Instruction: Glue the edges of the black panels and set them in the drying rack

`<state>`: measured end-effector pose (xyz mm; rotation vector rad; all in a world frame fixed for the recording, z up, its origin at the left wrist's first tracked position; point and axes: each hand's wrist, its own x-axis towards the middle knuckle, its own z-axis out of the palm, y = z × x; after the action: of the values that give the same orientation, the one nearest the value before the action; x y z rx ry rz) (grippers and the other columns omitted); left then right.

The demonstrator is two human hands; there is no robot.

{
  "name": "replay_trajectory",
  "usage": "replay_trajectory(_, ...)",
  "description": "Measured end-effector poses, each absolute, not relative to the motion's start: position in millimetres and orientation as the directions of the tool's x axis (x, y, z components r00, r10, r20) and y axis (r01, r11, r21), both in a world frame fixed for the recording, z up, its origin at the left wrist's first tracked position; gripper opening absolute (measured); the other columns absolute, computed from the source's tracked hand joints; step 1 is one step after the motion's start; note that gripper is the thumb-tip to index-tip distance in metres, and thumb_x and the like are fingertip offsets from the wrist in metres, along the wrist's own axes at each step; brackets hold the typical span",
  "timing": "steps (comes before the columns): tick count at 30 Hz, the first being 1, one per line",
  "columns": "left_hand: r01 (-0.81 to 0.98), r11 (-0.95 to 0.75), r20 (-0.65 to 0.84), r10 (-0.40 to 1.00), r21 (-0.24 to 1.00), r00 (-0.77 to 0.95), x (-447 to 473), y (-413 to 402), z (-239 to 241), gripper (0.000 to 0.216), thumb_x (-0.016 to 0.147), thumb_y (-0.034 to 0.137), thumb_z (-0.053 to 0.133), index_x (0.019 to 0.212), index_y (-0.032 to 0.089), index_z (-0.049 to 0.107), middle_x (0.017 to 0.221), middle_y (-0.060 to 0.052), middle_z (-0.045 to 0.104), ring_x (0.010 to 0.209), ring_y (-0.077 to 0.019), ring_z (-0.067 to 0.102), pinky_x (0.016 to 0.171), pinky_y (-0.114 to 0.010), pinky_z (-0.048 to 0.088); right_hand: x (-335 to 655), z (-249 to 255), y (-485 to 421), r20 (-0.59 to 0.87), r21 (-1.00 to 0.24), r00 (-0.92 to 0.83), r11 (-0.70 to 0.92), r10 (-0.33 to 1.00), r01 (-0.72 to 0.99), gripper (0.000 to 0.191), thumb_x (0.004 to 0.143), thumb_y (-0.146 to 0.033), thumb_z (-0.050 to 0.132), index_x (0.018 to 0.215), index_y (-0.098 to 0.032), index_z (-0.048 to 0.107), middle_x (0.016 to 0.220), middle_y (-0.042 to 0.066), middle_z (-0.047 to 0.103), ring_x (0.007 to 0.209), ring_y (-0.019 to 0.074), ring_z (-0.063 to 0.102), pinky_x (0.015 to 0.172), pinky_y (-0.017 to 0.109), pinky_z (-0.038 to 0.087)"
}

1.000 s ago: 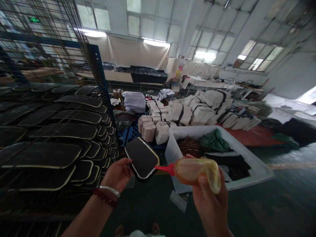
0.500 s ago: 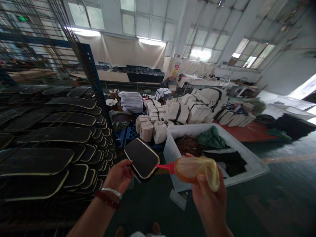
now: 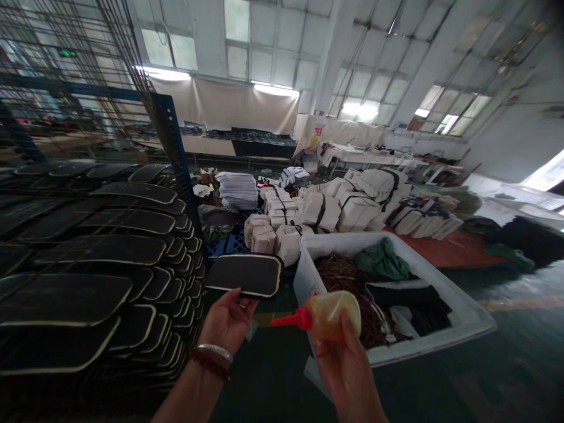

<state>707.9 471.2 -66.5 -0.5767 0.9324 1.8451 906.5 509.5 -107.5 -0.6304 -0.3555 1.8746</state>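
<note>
My left hand grips the near edge of a flat black panel with rounded corners and a pale, glue-like line along its border. The panel is held out almost level, beside the loaded rack. In my right hand is a soft squeeze bottle of amber liquid, fingers wrapped round it. Its red nozzle points left, below the panel's right end and apart from it. What lies under the panel is hidden.
At left a wire rack bears several similar black panels. A white plastic tub with brown cords and dark cloth stands at right. Behind are tied white bundles, a paper-like stack and a blue pallet.
The panel has turned in my left hand and lies more level. My right hand has drawn the bottle down and left, and its nozzle has come away from the panel's edge.
</note>
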Motion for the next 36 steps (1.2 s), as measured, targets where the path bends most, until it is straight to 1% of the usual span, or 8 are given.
replay_trajectory(5, -0.898, -0.269, -0.638, 0.635, 0.348, -0.437, 733, 489, -93, 0.023, 0.089, -0.003, 0.053, 0.080, 0.017, 0.060, 0.070, -0.003, 0.075, 0.070, -0.0179, 0.076, 0.076, -0.036, 0.065, 890, -122, 495, -0.347, -0.325, -0.445, -0.551, 0.826, -0.769, 0.062, 0.073, -0.032, 0.099, 0.124, -0.023, 0.064, 0.126, 0.012, 0.068, 0.093, 0.0212, 0.072, 0.050, 0.019, 0.056)
replay_trajectory(12, -0.884, -0.156, -0.599, 0.682, 0.441, -0.419, 756, 499, -123, 0.014, 0.085, 0.007, 0.066, 0.082, 0.018, 0.058, 0.069, -0.003, 0.075, 0.059, -0.0209, 0.074, 0.062, -0.032, 0.062, 864, -127, 481, -0.416, -0.186, -0.536, -0.646, 0.734, -0.740, 0.065, 0.056, -0.035, 0.106, 0.106, -0.016, 0.070, 0.107, 0.013, 0.075, 0.079, 0.0239, 0.073, 0.043, 0.020, 0.054)
replay_trajectory(17, -0.838, -0.194, -0.527, 0.700, 0.511, -0.483, 764, 497, -121, 0.021, 0.078, 0.008, 0.075, 0.081, 0.020, 0.058, 0.069, -0.001, 0.075, 0.057, -0.0179, 0.072, 0.060, -0.029, 0.059, 867, -126, 486, -0.359, -0.188, -0.557, -0.643, 0.749, -0.742, 0.058, 0.064, -0.030, 0.104, 0.109, -0.018, 0.070, 0.114, 0.011, 0.073, 0.089, 0.0243, 0.073, 0.047, 0.021, 0.057)
replay_trajectory(21, -0.831, -0.210, -0.411, 0.790, 0.515, -0.454, 772, 483, -116, 0.024, 0.070, 0.016, 0.086, 0.086, 0.017, 0.068, 0.090, -0.009, 0.080, 0.084, -0.0242, 0.077, 0.083, -0.037, 0.059, 879, -123, 492, -0.338, -0.219, -0.585, -0.667, 0.737, -0.713, 0.054, 0.067, -0.026, 0.102, 0.111, -0.019, 0.071, 0.114, 0.009, 0.073, 0.097, 0.0239, 0.072, 0.064, 0.026, 0.064)
replay_trajectory(26, -0.789, -0.183, -0.231, 0.896, 0.587, -0.380, 749, 449, -148, 0.029, 0.063, 0.006, 0.087, 0.087, 0.018, 0.077, 0.115, -0.013, 0.079, 0.125, -0.0324, 0.064, 0.113, -0.046, 0.041, 903, -113, 505, -0.308, -0.263, -0.633, -0.703, 0.710, -0.661, 0.049, 0.073, -0.024, 0.098, 0.113, -0.019, 0.070, 0.119, 0.010, 0.072, 0.095, 0.0230, 0.073, 0.051, 0.019, 0.058)
replay_trajectory(30, -0.840, -0.095, -0.373, 0.865, 0.534, -0.335, 700, 421, -155, 0.009, 0.085, 0.021, 0.072, 0.092, 0.023, 0.077, 0.101, -0.007, 0.082, 0.102, -0.0259, 0.075, 0.105, -0.046, 0.050, 926, -102, 518, -0.305, -0.334, -0.661, -0.727, 0.686, -0.601, 0.049, 0.079, -0.022, 0.094, 0.121, -0.017, 0.069, 0.129, 0.014, 0.067, 0.101, 0.0269, 0.071, 0.077, 0.035, 0.066)
replay_trajectory(33, -0.860, 0.067, -0.479, 0.851, 0.506, -0.215, 665, 410, -130, 0.030, 0.098, 0.035, 0.055, 0.101, 0.015, 0.076, 0.099, -0.015, 0.081, 0.094, -0.0273, 0.076, 0.091, -0.043, 0.058, 942, -94, 529, -0.321, -0.399, -0.676, -0.742, 0.663, -0.539, 0.047, 0.081, -0.025, 0.093, 0.120, -0.013, 0.070, 0.123, 0.017, 0.069, 0.093, 0.0280, 0.073, 0.077, 0.039, 0.066)
replay_trajectory(36, -0.745, 0.237, -0.449, 0.889, 0.623, -0.093, 647, 408, -96, 0.042, 0.094, 0.044, 0.060, 0.106, 0.007, 0.075, 0.092, -0.020, 0.079, 0.080, -0.0290, 0.076, 0.074, -0.039, 0.060, 950, -83, 538, -0.379, -0.455, -0.670, -0.759, 0.638, -0.466, 0.052, 0.077, -0.025, 0.096, 0.119, -0.008, 0.070, 0.113, 0.018, 0.072, 0.084, 0.0271, 0.074, 0.069, 0.034, 0.066)
